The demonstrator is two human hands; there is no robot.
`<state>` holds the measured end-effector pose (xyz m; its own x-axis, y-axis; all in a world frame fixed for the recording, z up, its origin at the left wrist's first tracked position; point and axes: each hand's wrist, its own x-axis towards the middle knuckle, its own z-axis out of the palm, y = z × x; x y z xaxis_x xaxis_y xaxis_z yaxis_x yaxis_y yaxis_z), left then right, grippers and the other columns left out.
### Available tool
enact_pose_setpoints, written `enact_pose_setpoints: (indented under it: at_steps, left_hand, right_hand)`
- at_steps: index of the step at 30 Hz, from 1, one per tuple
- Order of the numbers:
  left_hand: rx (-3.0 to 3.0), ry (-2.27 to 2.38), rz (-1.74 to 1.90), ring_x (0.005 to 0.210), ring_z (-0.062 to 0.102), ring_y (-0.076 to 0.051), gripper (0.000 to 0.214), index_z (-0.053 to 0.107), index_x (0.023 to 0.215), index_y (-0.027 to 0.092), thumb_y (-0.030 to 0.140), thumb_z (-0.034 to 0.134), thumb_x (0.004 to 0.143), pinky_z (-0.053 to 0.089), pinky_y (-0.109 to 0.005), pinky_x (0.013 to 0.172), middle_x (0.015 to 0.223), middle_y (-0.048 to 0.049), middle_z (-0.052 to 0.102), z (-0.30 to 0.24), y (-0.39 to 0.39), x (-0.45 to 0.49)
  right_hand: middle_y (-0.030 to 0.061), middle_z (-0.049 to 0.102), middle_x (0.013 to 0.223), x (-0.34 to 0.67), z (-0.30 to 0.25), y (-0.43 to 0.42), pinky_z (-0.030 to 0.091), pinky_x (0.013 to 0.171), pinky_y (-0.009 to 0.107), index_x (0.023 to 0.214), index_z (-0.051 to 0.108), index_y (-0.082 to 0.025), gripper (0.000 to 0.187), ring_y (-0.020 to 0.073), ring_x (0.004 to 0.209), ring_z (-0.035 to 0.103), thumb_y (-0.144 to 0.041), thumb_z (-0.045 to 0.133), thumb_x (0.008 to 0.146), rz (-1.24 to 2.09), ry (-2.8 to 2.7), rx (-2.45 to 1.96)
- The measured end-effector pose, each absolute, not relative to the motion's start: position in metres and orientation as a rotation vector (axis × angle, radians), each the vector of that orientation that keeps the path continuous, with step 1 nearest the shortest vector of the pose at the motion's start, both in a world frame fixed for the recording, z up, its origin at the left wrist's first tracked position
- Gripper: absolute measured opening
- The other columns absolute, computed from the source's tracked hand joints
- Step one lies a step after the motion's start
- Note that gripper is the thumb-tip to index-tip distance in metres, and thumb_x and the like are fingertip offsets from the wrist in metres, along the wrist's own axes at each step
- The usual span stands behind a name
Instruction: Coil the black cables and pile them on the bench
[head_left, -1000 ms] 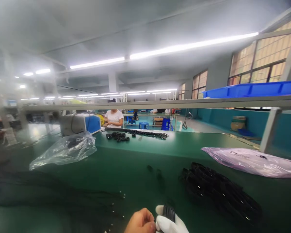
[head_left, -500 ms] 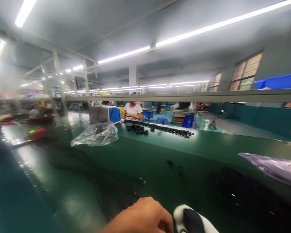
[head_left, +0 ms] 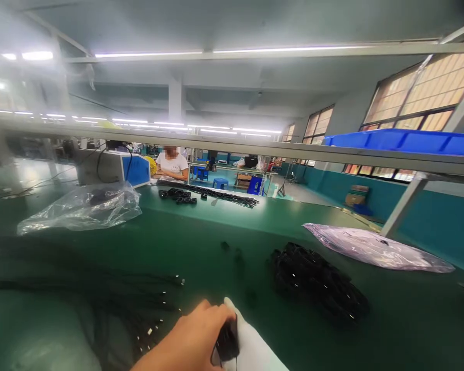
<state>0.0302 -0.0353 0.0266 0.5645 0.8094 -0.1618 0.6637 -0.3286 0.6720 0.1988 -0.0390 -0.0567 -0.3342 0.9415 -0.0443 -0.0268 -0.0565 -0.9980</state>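
Currently, your bare left hand point(head_left: 195, 332) curls its fingers over a small, dark black piece point(head_left: 228, 339), blurred in form, while your white-gloved right hand point(head_left: 253, 342) grips it from the other side, so it sits between both hands above the green worktop point(head_left: 193, 232). To your left lie thin black cables point(head_left: 100, 319) with pale tips, and to your right rests a heap of glossy black bundles point(head_left: 320, 283), with a pinkish, flat plastic bag point(head_left: 379, 250) beyond it.
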Motion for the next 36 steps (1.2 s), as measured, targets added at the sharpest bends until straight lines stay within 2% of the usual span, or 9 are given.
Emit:
enact_pose_setpoints:
  at_steps: [4, 8, 10, 13, 19, 23, 27, 31, 36]
  left_hand:
    - [2.207, 1.244, 0.088, 0.08, 0.057, -0.031, 0.04, 0.066, 0.089, 0.018, 0.029, 0.074, 0.051, 0.044, -0.036, 0.064, 0.087, -0.0096, 0.064, 0.02, -0.018, 0.03]
    - [1.911, 1.011, 0.039, 0.055, 0.053, -0.016, 0.019, 0.068, 0.074, 0.02, 0.027, 0.051, 0.068, 0.039, -0.024, 0.048, 0.071, -0.0021, 0.067, 0.01, -0.006, 0.019]
    - [1.879, 1.056, 0.099, 0.049, 0.05, -0.014, 0.021, 0.065, 0.063, 0.02, 0.022, 0.046, 0.067, 0.035, -0.022, 0.045, 0.063, -0.0005, 0.066, 0.005, -0.01, 0.019]
    - [1.862, 1.194, 0.177, 0.042, 0.045, -0.011, 0.015, 0.055, 0.05, 0.019, 0.022, 0.049, 0.063, 0.031, -0.021, 0.041, 0.049, 0.0012, 0.058, 0.001, -0.021, 0.026]
    - [1.285, 0.918, 0.639, 0.053, 0.055, -0.013, 0.023, 0.055, 0.075, 0.015, 0.035, 0.06, 0.065, 0.046, -0.025, 0.053, 0.061, -0.0003, 0.061, 0.024, -0.025, 0.024]
    - [1.326, 0.852, 0.777, 0.077, 0.059, -0.017, 0.028, 0.06, 0.092, 0.014, 0.025, 0.056, 0.067, 0.048, -0.031, 0.074, 0.085, -0.0042, 0.063, 0.036, -0.031, 0.021]
    - [1.796, 1.015, 0.789, 0.098, 0.054, -0.02, 0.042, 0.066, 0.106, 0.025, 0.013, 0.054, 0.068, 0.042, -0.031, 0.087, 0.103, -0.0015, 0.062, 0.035, -0.036, 0.027]
    - [1.855, 1.049, 0.761, 0.078, 0.057, -0.016, 0.032, 0.071, 0.092, 0.023, 0.011, 0.05, 0.07, 0.043, -0.025, 0.069, 0.084, 0.0007, 0.066, 0.031, -0.028, 0.033]
    - [1.577, 0.924, 0.616, 0.058, 0.055, -0.011, 0.032, 0.069, 0.099, 0.017, 0.017, 0.061, 0.068, 0.041, -0.022, 0.055, 0.078, 0.0011, 0.063, 0.032, -0.016, 0.026]
  right_hand:
    - [0.0005, 0.061, 0.074, 0.194, -0.048, -0.042, 0.045, 0.075, 0.035, 0.132, 0.044, -0.017, 0.084, 0.0213, 0.074, 0.058, -0.012, 0.067, 0.051, 1.308, -1.505, -1.29]
    - [0.0005, 0.062, 0.084, 0.189, -0.022, -0.05, 0.044, 0.074, 0.028, 0.091, 0.063, -0.02, 0.038, 0.0176, 0.077, 0.057, -0.014, 0.066, 0.054, 1.176, -1.623, -1.34]
    - [0.0015, 0.061, 0.092, 0.186, -0.011, -0.056, 0.045, 0.072, 0.028, 0.079, 0.058, -0.02, 0.027, 0.0155, 0.074, 0.057, -0.017, 0.069, 0.055, 1.416, -1.391, -1.162]
    - [0.0053, 0.058, 0.109, 0.182, -0.004, -0.065, 0.046, 0.069, 0.031, 0.08, 0.055, -0.021, 0.025, 0.0126, 0.066, 0.057, -0.032, 0.071, 0.064, 1.873, -0.848, -0.801]
    - [0.0055, 0.061, 0.089, 0.184, -0.014, -0.069, 0.045, 0.062, 0.026, 0.096, 0.058, -0.021, 0.047, 0.0138, 0.068, 0.056, -0.045, 0.079, 0.061, 1.709, -0.93, -0.676]
    - [-0.0012, 0.056, 0.064, 0.193, -0.014, -0.066, 0.039, 0.054, 0.024, 0.113, 0.054, -0.019, 0.066, 0.0113, 0.054, 0.048, -0.039, 0.08, 0.056, 1.866, -1.054, -0.633]
    - [0.0021, 0.058, 0.065, 0.195, -0.016, -0.063, 0.038, 0.055, 0.025, 0.105, 0.058, -0.014, 0.062, 0.0122, 0.055, 0.05, -0.047, 0.08, 0.057, 1.848, -1.158, -0.616]
    - [0.0078, 0.063, 0.079, 0.192, -0.027, -0.057, 0.041, 0.055, 0.025, 0.102, 0.059, -0.014, 0.066, 0.0139, 0.06, 0.056, -0.073, 0.053, 0.073, 2.067, -0.994, -0.574]
    - [0.0087, 0.063, 0.081, 0.182, -0.039, -0.047, 0.037, 0.051, 0.02, 0.09, 0.059, -0.014, 0.058, 0.0122, 0.063, 0.056, -0.07, 0.047, 0.079, 2.132, -0.645, -0.634]
